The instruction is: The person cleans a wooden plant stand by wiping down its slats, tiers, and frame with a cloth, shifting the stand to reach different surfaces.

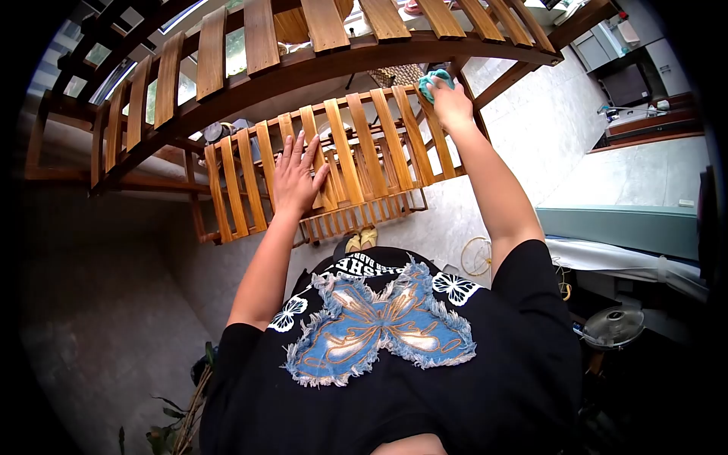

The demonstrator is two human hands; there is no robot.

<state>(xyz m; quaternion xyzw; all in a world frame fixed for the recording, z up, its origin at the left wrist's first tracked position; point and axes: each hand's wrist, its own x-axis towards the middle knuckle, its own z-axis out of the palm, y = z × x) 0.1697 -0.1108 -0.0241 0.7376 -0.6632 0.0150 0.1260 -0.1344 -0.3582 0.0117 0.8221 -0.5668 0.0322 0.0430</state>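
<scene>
A slatted wooden rack (353, 163), made of narrow brown boards with gaps between them, stands in front of me. My left hand (297, 178) lies on its boards left of the middle, palm down with fingers stretched apart. At the rack's far right corner, my right hand (453, 105) is closed around a teal cloth (434, 83) and presses it on the end of a board. Part of the cloth is hidden under the fingers. Above both hands in the view runs a curved, slatted wooden upper part (262, 57).
More slatted tiers (364, 216) show below the rack. A plant (178, 417) stands at the lower left. On the right are a fan-like round object (613, 327), a pale green panel (622, 227) and a hoop (477, 256) near the grey floor (516, 163).
</scene>
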